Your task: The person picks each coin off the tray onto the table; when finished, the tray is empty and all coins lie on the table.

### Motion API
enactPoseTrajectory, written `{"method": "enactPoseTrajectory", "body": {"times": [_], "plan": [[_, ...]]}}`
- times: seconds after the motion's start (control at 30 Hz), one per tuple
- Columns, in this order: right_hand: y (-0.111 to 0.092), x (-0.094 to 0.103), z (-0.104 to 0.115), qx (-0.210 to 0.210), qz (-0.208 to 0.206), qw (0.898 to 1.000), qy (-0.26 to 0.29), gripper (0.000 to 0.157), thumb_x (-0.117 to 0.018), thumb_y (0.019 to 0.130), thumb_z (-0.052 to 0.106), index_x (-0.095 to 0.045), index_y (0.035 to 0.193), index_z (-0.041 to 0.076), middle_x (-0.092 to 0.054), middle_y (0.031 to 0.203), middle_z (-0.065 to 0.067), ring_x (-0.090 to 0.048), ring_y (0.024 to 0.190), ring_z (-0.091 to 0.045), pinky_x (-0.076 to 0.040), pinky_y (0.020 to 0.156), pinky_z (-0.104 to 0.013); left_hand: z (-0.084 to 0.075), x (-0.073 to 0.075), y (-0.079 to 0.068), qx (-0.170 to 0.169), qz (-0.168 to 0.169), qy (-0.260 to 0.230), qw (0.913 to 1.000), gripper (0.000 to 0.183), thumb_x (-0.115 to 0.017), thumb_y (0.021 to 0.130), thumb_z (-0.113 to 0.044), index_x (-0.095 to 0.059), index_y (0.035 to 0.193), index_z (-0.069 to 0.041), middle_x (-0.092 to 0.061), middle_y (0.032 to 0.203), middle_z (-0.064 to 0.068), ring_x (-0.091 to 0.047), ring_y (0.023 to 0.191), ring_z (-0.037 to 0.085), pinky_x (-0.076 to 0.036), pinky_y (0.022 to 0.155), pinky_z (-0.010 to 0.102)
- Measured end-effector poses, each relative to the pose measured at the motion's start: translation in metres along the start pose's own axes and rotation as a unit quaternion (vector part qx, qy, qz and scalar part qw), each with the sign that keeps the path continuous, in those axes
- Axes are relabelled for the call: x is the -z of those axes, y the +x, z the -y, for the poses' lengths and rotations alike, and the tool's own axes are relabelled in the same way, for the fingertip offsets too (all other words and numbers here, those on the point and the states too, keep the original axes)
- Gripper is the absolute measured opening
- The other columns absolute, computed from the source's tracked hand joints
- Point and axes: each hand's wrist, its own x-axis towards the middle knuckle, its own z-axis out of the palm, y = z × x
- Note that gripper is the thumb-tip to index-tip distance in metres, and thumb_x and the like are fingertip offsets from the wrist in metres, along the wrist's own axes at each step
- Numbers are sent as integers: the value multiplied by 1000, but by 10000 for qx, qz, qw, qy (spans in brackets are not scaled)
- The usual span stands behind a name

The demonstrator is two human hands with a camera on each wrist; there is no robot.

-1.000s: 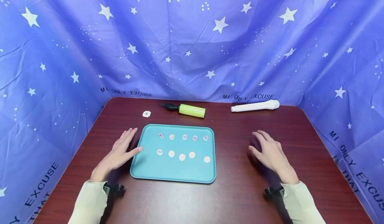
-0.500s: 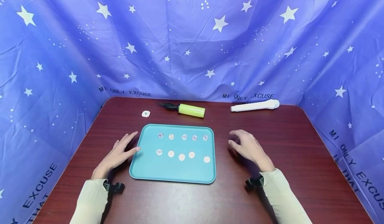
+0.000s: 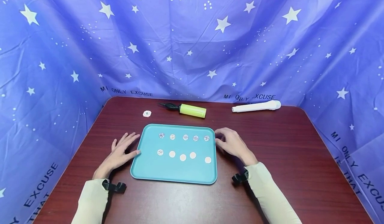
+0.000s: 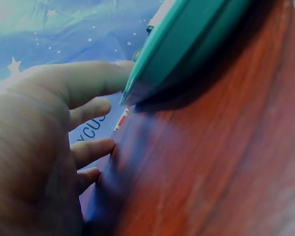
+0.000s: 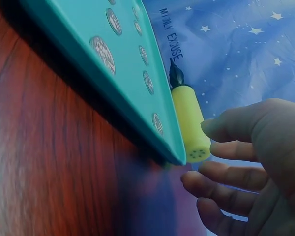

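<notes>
The turquoise tray [image 3: 174, 173] lay flat just left of the frame's centre, between the person's two hands. I saw the left hand [image 3: 117, 154] with its fingers spread and its thumb at the tray's left rim, placed, I judged, to steady that side. Opposite, the right hand [image 3: 235, 144] had loosely bent fingers, pinching nothing, by the upper right corner; whether they met the rim I couldn't tell. Ten round discs [image 3: 185, 137] sat apart in two rows, perhaps so each showed singly. Behind, toward the upper middle, a yellow-green pump [image 3: 192, 111] lay on its side.
</notes>
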Motion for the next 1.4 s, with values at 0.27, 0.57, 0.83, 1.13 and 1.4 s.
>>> {"method": "enactPoseTrajectory", "body": {"times": [0.27, 0.57, 0.83, 1.13, 1.4], "plan": [[10, -10, 8, 230, 130, 9995, -150, 34, -72, 89, 18, -70, 120, 2, -70, 117, -12, -63, 79, -13, -54, 73, -30, 2, -4, -1, -77, -64, 176, 9998, 64, -70, 91, -36, -48, 149, -19, -35, 160, 22, -16, 153, 50, 2, 113, 75], [19, -18, 15, 63, 646, 9954, -712, 38, -73, 89, 19, -69, 124, 4, -70, 121, -13, -68, 111, -26, -55, 96, -45, 1, -7, -6, -71, -236, 316, 9992, 61, -69, 91, -38, -52, 147, -20, -37, 160, 21, -18, 152, 49, 0, 114, 75], [28, -22, 20, 76, 1024, 9845, -1422, 39, -74, 89, 25, -69, 124, 8, -67, 116, -11, -66, 97, -21, -57, 83, -40, 3, -7, -6, -68, -262, 298, 9992, 61, -69, 91, -38, -51, 147, -20, -36, 160, 21, -17, 153, 49, 1, 115, 75], [34, -25, 25, 991, 792, 9724, -1960, 6, -72, 89, 15, -75, 90, 10, -62, 84, -4, -51, 76, -15, -48, 67, -28, 1, -7, -6, -74, -289, 304, 9991, 60, -69, 91, -38, -53, 146, -20, -38, 160, 20, -19, 152, 48, 0, 115, 74], [39, -25, 34, 978, 1013, 9709, -1938, 13, -67, 90, 1, -74, 81, 8, -61, 78, -7, -50, 71, -17, -46, 63, -27, 1, -6, -4, -99, -256, 332, 9991, 61, -69, 91, -37, -52, 147, -20, -37, 160, 21, -19, 152, 48, 0, 115, 74]]}}
